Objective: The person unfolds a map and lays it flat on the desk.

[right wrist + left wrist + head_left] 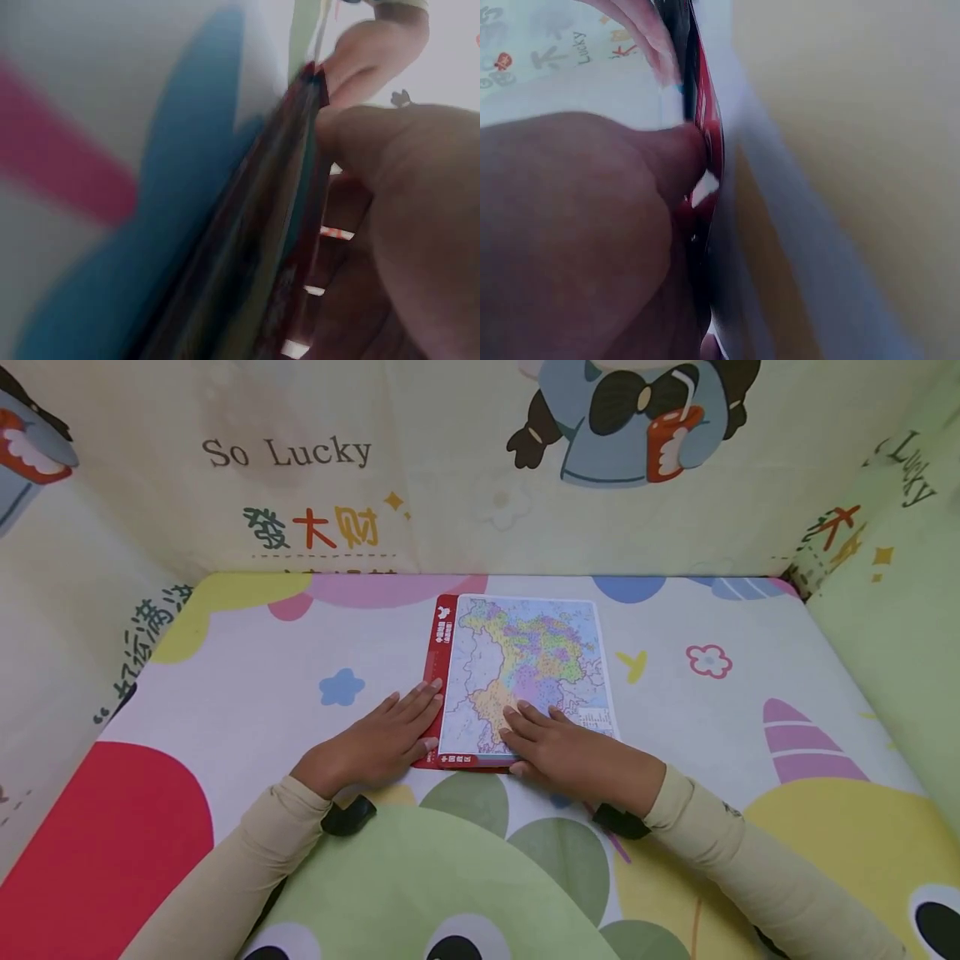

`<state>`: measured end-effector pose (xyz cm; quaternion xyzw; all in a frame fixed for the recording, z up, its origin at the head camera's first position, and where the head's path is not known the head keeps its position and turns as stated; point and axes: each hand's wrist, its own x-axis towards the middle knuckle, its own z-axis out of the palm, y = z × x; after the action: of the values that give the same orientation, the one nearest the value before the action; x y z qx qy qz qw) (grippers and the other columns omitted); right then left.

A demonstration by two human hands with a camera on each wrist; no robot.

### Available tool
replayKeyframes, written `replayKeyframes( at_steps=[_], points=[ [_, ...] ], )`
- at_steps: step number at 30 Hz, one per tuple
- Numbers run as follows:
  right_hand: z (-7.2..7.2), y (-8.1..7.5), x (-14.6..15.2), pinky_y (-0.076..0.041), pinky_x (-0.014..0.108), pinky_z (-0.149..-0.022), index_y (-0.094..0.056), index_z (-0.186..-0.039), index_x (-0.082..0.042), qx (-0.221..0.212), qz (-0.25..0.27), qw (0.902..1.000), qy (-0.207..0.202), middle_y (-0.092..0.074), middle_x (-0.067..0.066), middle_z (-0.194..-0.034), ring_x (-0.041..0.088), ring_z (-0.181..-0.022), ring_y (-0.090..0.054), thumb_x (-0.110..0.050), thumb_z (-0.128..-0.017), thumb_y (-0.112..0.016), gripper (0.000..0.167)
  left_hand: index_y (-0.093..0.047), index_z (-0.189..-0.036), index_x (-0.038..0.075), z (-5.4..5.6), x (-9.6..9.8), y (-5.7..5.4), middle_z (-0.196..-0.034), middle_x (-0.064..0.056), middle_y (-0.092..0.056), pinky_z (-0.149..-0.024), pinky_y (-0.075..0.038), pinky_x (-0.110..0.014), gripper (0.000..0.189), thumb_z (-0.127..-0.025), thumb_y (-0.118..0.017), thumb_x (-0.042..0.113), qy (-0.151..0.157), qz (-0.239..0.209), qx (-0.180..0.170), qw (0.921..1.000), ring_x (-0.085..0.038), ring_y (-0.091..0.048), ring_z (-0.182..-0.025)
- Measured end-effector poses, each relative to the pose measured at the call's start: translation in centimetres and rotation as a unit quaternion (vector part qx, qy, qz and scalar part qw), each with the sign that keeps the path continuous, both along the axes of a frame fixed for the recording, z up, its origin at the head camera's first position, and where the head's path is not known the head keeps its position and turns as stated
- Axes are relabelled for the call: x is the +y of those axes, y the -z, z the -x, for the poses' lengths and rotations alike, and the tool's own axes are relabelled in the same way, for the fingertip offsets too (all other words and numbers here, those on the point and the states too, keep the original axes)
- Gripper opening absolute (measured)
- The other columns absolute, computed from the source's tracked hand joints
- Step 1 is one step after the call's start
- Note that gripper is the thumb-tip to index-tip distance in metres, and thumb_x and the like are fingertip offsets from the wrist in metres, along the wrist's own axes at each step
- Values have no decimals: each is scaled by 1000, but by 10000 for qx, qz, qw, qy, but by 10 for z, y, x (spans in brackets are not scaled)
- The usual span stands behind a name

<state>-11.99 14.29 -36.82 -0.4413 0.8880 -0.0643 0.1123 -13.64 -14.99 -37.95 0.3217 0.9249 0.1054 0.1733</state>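
Observation:
A flat map board (517,668) with a red left and bottom border lies on the patterned cloth, in the middle of the head view. My left hand (378,739) rests on its red left edge, fingers extended. Across the lower right of the map lies my right hand (573,752), its fingers spread out over the printed surface. In the left wrist view the thumb (679,154) touches the red edge. From the right wrist, the board's side (262,232) shows several thin layers beside the thumb. The lower right corner is hidden under the right hand.
A white cloth (247,693) with large coloured cartoon shapes covers the table. Behind it stands a cream fabric wall (442,485) with printed words, and similar fabric walls (892,585) rise at both sides.

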Motion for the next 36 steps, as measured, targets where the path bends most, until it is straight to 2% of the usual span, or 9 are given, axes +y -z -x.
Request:
replayKeyframes(
  at_steps=[6,14,22,28,32,36],
  points=[
    [2,-2,2,-32,60,-105,-45,-143,1,-28,75,9999,-85,-37,22,-150,41,-139,-29,-29,-102,-52,51,-12,-155,4,3,-2,2,-163,-9,1,-117,-7,-51,75,-100,-50,39,29,-45,-70,10000,-27,1,-148],
    [-2,1,2,-44,49,-99,-48,-141,1,854,279,9956,-283,-50,19,-141,37,-129,-47,-16,-97,-57,49,-11,-155,5,4,-2,3,-163,-8,1,-117,-5,-49,75,-101,-48,41,50,-139,-99,9998,-26,3,-148],
    [-1,1,2,-46,46,-98,-53,-138,-1,993,520,9936,-145,-53,16,-139,34,-126,-51,-12,-92,-55,47,-11,-155,5,4,-2,3,-163,-7,0,-117,-5,-49,76,-100,-51,40,-3,-158,-98,9998,-25,3,-148],
    [1,4,2,-52,44,-89,-60,-132,-4,1375,926,9862,-44,-59,13,-132,29,-119,-58,-12,-90,-66,43,-12,-155,5,4,-1,2,-163,-8,0,-117,-6,-50,78,-99,-53,40,-41,-162,-143,9998,-26,2,-148],
    [2,5,3,-53,45,-88,-61,-131,-3,1329,963,9864,5,-60,13,-131,28,-119,-58,-13,-89,-70,44,-12,-156,5,4,0,1,-163,-8,0,-117,-6,-50,78,-99,-53,41,-54,-148,-181,9997,-26,2,-148],
    [1,4,4,-53,45,-87,-59,-133,-2,1156,866,9894,157,-57,13,-135,28,-122,-56,-18,-92,-68,45,-13,-155,5,4,0,0,-163,-8,0,-117,-6,-50,78,-99,-53,40,-48,-172,-179,9997,-26,2,-148]
  ],
)
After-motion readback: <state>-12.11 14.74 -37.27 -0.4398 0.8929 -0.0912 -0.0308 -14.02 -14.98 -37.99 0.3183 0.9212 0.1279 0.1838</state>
